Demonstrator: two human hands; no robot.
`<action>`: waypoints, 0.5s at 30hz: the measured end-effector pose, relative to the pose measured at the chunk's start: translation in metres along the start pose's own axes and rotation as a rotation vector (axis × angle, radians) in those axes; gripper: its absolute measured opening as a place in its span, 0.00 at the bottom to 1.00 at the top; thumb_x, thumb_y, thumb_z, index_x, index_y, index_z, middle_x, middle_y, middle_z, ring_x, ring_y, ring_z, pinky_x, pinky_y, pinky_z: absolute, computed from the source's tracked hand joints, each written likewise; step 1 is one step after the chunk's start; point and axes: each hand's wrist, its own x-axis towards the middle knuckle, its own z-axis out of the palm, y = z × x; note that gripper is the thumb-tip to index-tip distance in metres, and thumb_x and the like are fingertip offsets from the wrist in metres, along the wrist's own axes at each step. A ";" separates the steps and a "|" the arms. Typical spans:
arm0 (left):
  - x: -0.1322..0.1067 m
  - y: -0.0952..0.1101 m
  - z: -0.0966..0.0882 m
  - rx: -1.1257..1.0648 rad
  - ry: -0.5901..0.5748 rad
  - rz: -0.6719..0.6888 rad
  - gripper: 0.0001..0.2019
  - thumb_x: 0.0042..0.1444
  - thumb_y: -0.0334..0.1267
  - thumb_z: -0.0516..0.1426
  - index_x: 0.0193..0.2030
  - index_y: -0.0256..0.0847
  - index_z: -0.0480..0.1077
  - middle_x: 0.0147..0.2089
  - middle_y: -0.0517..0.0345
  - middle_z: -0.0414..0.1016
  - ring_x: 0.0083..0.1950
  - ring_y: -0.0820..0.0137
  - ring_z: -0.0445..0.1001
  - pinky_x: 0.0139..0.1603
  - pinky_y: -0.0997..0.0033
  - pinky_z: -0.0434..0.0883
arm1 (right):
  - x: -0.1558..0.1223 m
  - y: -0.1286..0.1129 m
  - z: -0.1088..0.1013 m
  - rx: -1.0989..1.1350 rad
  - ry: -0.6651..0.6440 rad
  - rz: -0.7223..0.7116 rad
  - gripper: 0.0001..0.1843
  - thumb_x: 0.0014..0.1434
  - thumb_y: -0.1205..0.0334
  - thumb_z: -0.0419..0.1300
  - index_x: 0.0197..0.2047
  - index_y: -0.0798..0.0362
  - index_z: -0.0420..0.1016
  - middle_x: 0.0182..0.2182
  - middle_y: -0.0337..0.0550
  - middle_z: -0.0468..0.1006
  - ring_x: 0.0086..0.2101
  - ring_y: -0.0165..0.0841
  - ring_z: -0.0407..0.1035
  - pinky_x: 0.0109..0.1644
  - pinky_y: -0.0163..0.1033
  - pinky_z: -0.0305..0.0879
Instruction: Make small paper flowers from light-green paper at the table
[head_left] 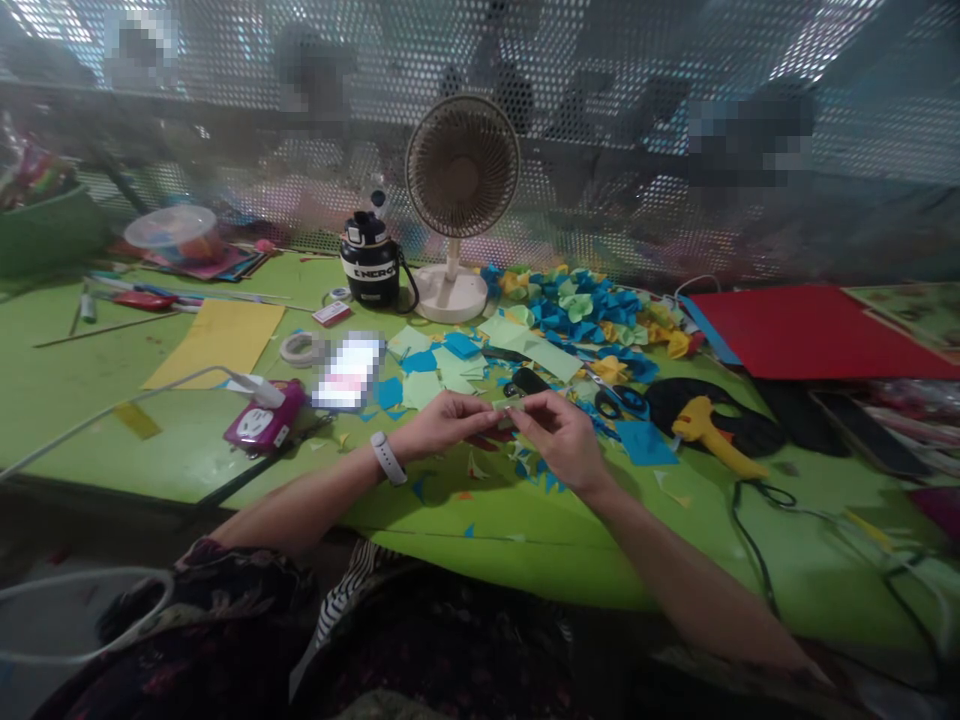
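Observation:
Between my fingertips is a small piece of light green paper (507, 408), seemingly folded; its exact shape is too small to tell. My left hand (454, 422), with a white watch on the wrist, pinches it from the left. From the right, my right hand (564, 440) grips it with thumb and fingers. Below and around the hands lie blue, green and yellow paper scraps (536, 470). Just beyond are cut light green paper squares (424, 388) and blue ones (461, 346). Scissors (621, 392) lie right of my right hand, near a blue square (646, 442).
Folded paper flowers (585, 305) are heaped at the back beside a fan (463, 170) and a black bottle (370, 262). A yellow glue gun (716, 438) with a cord lies right. Left are a lit phone (349, 372), tape (300, 348) and a purple power adapter (262, 420).

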 end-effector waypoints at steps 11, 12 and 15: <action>-0.001 0.003 0.001 -0.018 -0.017 -0.036 0.22 0.51 0.53 0.65 0.37 0.31 0.76 0.36 0.45 0.83 0.40 0.65 0.82 0.44 0.66 0.79 | 0.002 -0.010 -0.005 0.038 -0.017 0.067 0.19 0.57 0.43 0.62 0.36 0.50 0.67 0.27 0.37 0.70 0.27 0.31 0.66 0.31 0.36 0.64; -0.001 0.004 0.002 -0.017 -0.023 -0.042 0.22 0.51 0.53 0.66 0.36 0.31 0.76 0.35 0.45 0.83 0.40 0.65 0.82 0.44 0.66 0.79 | 0.003 -0.010 -0.006 0.010 -0.070 0.071 0.19 0.59 0.42 0.60 0.34 0.50 0.66 0.26 0.36 0.68 0.26 0.30 0.64 0.29 0.36 0.62; -0.003 0.005 0.004 -0.011 -0.039 -0.073 0.21 0.51 0.53 0.66 0.36 0.32 0.76 0.36 0.46 0.83 0.39 0.66 0.82 0.42 0.68 0.79 | 0.002 -0.007 -0.006 -0.094 -0.160 0.029 0.19 0.62 0.44 0.57 0.29 0.51 0.64 0.23 0.34 0.62 0.24 0.28 0.58 0.27 0.35 0.57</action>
